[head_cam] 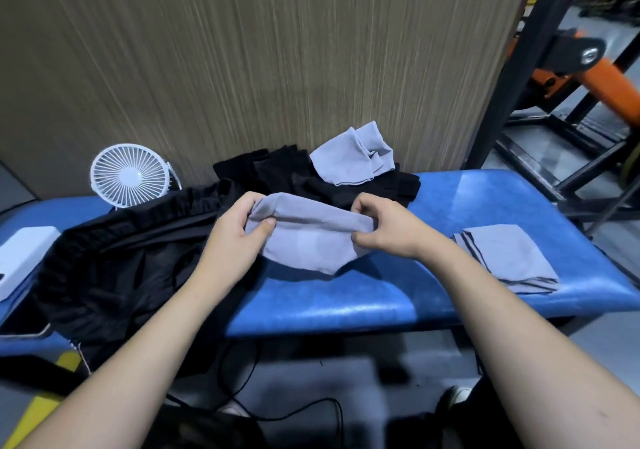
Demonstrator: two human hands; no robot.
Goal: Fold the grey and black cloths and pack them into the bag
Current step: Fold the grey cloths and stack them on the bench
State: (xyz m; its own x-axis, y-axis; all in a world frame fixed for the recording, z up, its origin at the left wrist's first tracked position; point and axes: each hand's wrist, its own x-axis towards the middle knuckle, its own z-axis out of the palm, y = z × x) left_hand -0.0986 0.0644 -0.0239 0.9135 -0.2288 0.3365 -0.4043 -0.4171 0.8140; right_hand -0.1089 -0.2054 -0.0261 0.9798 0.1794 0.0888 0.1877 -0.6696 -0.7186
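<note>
A grey cloth [304, 241] hangs just above the blue padded bench [346, 303], held at its two upper corners. My left hand [239, 230] pinches its left corner and my right hand [384, 227] pinches its right corner. A folded stack of grey cloths [509, 258] lies on the bench to the right. Behind my hands lies a heap of black cloths [277, 171] with a loose grey cloth [353, 158] on top. A black bag [114, 265] with a gathered mouth lies slumped on the bench at the left.
A small white fan [130, 175] stands at the back left against a wood-grain wall panel. A white box [20, 254] sits at the bench's left end. Black and orange metal frames [568, 68] stand to the right. Cables lie on the floor below.
</note>
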